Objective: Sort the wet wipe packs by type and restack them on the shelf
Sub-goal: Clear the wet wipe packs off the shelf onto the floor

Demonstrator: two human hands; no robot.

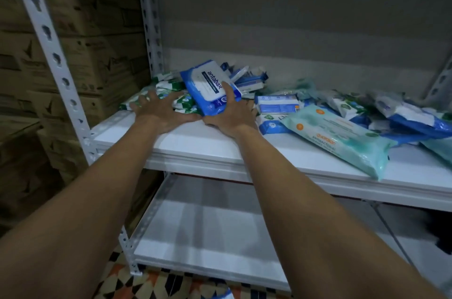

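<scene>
Bare white shelf [195, 144] lies under the wrists, open toward the front edge. Beyond the left hand [156, 112], green packs [171, 89] fill the corner against the post [150, 17]. Right of the right hand [230, 115], a teal pack [342, 138] and a loose heap [403, 115] block the way.

right fingers [249, 105]: tips hidden behind blue pack [210, 88] | green packs [171, 93]: partly under left hand [156, 110], print blurred | back pile [244, 76]: blurred, types unclear | right packs [415, 117]: cut by frame edge | floor pack [223, 295]: cut by bottom edge
</scene>
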